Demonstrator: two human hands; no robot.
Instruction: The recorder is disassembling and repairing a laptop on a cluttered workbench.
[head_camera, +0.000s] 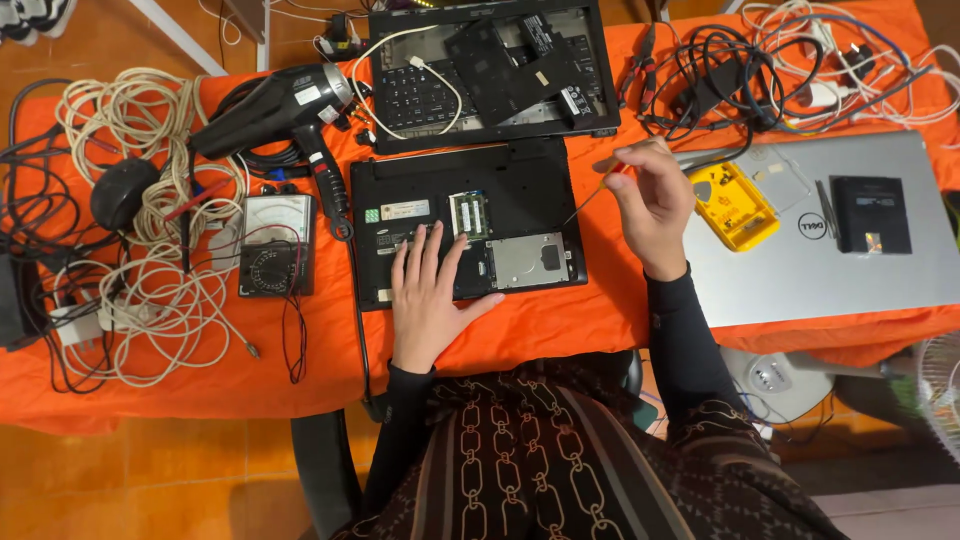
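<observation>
A black laptop (520, 180) lies upside down on the orange table (300, 350), its bottom cover off, showing green memory modules (467, 214) and a silver hard drive (529, 261). My left hand (430, 295) rests flat on the laptop's near edge, fingers spread beside the memory. My right hand (652, 205) hovers just right of the laptop, pinching a thin orange-handled screwdriver (598, 190) whose tip points down toward the drive.
A second opened laptop shell with keyboard (420, 95) lies behind. A black heat gun (285, 105), an analog multimeter (277, 245) and coiled white cables (150, 290) sit left. To the right are a closed silver laptop (780, 270), a yellow case (735, 205), a black drive (871, 214) and tangled cords (740, 70).
</observation>
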